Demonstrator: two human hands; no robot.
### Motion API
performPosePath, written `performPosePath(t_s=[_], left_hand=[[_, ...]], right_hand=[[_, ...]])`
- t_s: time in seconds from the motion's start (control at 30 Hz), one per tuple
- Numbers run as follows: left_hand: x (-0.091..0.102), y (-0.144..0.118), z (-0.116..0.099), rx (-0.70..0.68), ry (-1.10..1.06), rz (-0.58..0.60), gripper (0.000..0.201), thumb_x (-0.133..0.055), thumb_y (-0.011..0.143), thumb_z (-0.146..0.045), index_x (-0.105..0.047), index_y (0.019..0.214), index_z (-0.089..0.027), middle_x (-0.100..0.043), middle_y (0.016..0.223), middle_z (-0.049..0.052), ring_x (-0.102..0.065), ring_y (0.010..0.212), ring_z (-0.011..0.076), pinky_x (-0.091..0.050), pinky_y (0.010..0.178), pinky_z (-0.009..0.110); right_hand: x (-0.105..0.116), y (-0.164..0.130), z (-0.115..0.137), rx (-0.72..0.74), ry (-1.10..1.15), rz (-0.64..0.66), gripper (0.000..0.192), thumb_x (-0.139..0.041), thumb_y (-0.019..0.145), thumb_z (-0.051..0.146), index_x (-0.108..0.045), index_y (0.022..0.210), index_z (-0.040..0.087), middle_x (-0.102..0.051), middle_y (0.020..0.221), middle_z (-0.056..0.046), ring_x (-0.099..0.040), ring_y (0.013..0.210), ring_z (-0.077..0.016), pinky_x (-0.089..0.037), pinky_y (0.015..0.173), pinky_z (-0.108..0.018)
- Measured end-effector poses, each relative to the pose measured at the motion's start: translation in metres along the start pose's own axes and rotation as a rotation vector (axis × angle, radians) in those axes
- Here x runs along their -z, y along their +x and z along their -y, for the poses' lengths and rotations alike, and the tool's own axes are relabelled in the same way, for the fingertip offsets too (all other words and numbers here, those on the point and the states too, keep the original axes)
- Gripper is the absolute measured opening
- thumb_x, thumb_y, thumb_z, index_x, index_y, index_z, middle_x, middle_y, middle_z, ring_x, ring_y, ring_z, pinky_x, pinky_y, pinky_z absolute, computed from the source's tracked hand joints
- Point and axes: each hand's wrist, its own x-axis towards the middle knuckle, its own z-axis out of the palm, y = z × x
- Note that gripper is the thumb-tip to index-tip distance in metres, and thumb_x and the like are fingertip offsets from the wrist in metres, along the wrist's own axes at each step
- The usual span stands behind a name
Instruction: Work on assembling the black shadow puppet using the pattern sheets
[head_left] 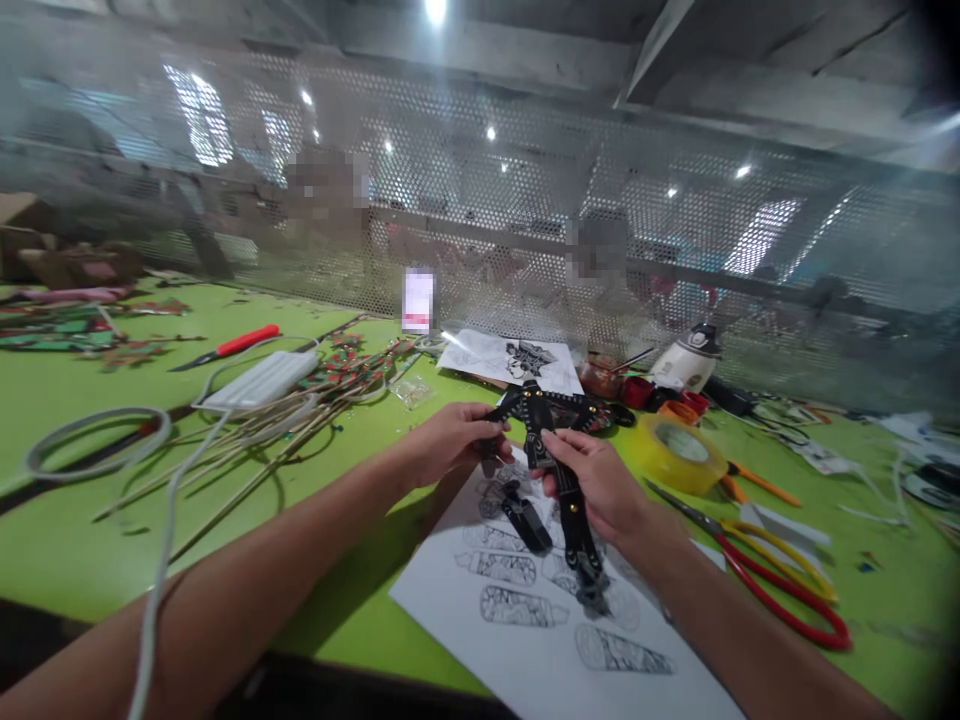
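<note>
A flat black jointed cutout figure [571, 505], fastened with small gold studs, is held up between my two hands. My left hand [454, 440] pinches a dark part at its left side. My right hand [600, 480] is closed on the middle of the figure, thumb on top, and one long limb hangs below the fingers. Another black piece [529, 520] dangles lower left; whether it is joined to the rest I cannot tell. Beneath lies a white sheet [517, 655] printed with line drawings of puppet-like parts.
Red and yellow scissors [780, 580], a tape roll [679, 455] and small paint jars [637, 390] stand to the right. Thin sticks [255, 470], a white power strip [262, 380], its cable and a red-handled knife [240, 342] lie left. A phone [418, 300] leans against the mesh screen.
</note>
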Motion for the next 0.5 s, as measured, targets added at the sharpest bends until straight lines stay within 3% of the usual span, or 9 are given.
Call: performPosePath(t_s=[0.13, 0.3, 0.4, 0.5], left_hand=[[-0.013, -0.008, -0.004, 0.048, -0.133, 0.055, 0.022, -0.073, 0.074, -0.028, -0.058, 0.078, -0.012, -0.056, 0.057, 0.001, -0.061, 0.059, 0.0151, -0.045, 0.058, 0.027], [-0.022, -0.009, -0.002, 0.113, -0.038, -0.085, 0.024, -0.08, 0.064, -0.022, -0.061, 0.073, -0.012, -0.057, 0.055, 0.001, -0.052, 0.049, 0.0098, -0.035, 0.049, 0.022], [-0.016, -0.008, -0.006, 0.091, 0.058, -0.199, 0.022, -0.077, 0.066, -0.024, -0.059, 0.066, -0.013, -0.056, 0.053, 0.002, -0.041, 0.042, 0.0066, -0.022, 0.042, 0.022], [-0.007, -0.01, -0.014, 0.031, 0.092, -0.223, 0.021, -0.076, 0.066, -0.024, -0.059, 0.065, -0.012, -0.059, 0.058, 0.004, -0.042, 0.044, 0.0062, -0.023, 0.043, 0.022]], right_hand=[[-0.006, -0.003, -0.002, 0.017, -0.041, 0.007, 0.036, -0.074, 0.071, 0.048, -0.066, 0.08, 0.014, -0.064, 0.057, 0.0, -0.052, 0.04, -0.0063, -0.036, 0.036, -0.014], [-0.011, -0.009, -0.003, 0.101, -0.162, 0.032, 0.036, -0.069, 0.077, 0.051, -0.068, 0.083, 0.015, -0.066, 0.062, -0.001, -0.055, 0.047, -0.0073, -0.04, 0.041, -0.015], [-0.005, -0.008, -0.002, 0.142, -0.244, 0.047, 0.041, -0.061, 0.082, 0.055, -0.069, 0.083, 0.014, -0.066, 0.061, -0.002, -0.057, 0.05, -0.0087, -0.042, 0.044, -0.017], [0.002, -0.005, -0.002, 0.156, -0.227, 0.04, 0.039, -0.062, 0.082, 0.052, -0.072, 0.089, 0.015, -0.068, 0.065, -0.002, -0.058, 0.054, -0.0102, -0.044, 0.049, -0.02]])
